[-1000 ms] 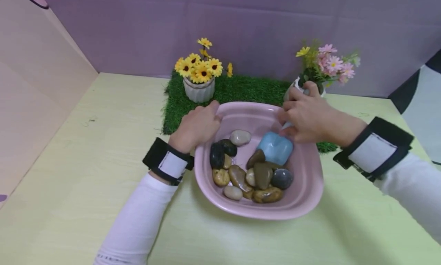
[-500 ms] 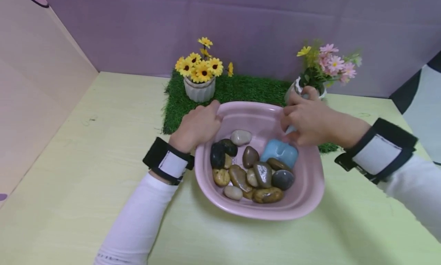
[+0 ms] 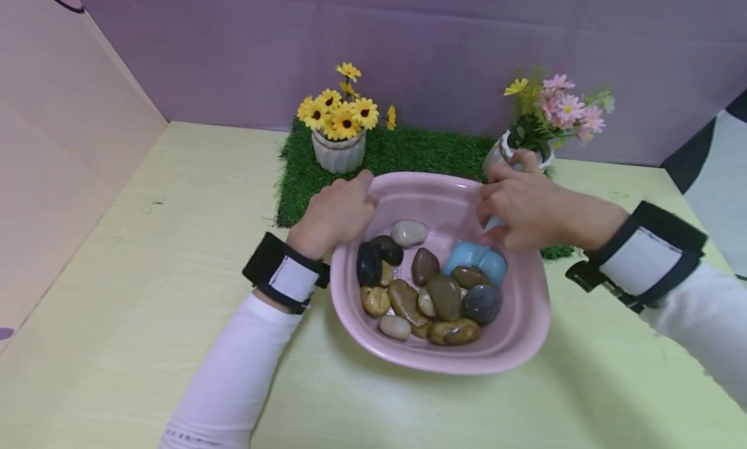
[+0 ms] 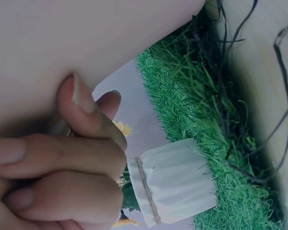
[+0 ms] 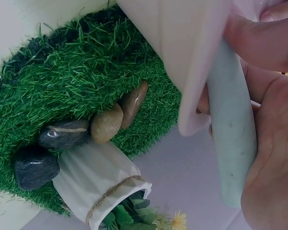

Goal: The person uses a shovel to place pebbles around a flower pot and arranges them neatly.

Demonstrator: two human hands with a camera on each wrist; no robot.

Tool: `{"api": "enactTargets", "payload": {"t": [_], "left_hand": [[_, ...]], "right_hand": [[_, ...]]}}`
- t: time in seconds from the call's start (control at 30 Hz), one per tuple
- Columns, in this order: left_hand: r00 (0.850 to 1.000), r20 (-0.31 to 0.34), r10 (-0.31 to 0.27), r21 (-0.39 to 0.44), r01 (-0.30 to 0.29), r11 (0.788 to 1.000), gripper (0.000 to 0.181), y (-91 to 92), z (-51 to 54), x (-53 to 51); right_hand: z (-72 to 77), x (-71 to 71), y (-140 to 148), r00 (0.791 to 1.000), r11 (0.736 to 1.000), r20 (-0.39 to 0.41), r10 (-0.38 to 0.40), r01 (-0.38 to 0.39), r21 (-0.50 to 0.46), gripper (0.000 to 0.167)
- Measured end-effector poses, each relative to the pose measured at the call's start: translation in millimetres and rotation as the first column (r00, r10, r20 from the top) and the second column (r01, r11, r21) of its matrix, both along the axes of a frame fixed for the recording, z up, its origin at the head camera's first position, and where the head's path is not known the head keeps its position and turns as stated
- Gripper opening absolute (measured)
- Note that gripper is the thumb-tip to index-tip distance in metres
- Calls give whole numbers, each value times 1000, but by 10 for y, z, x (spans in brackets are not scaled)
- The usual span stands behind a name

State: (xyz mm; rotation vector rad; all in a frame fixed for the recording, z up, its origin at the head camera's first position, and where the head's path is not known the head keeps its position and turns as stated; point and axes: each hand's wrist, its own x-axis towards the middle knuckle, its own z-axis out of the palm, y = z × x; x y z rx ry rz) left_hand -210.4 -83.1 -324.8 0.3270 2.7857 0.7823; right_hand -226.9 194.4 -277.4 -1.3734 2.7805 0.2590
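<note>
a: what could go wrong?

b: the right hand grips a blue tool by its smooth, rounded, pale handle. its broad end, in the basin just below that hand, could jam among the stones if pushed hard.

a: and the left hand?

b: curled on the basin's edge; a loose hold might let it skid.

a: textures?

b: glossy pink basin, slick rounded stones, bristly turf beyond the hands.

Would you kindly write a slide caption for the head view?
The left hand holds a pink basin of stones; the right hand grips a blue tool.
</note>
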Motion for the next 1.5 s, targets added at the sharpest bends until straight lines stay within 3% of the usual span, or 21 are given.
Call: {"api": "enactTargets", "payload": {"t": [0.33,1.13,1.5], "left_hand": [[1000,-8,-2,-12,2,1000,38,-21,11,15],[1000,4,-6,-8,6,1000,36,-1,0,4],[1000,-12,-8,-21,8,1000,36,-1,7,3]], "right_hand": [[-58,28,-18,999,1000,43,9,-9,-10,18],[-14,44,45,994,996,91,-58,64,-61,15],[-69,117,-58,999,996,52,-5,9,-89,15]]}}
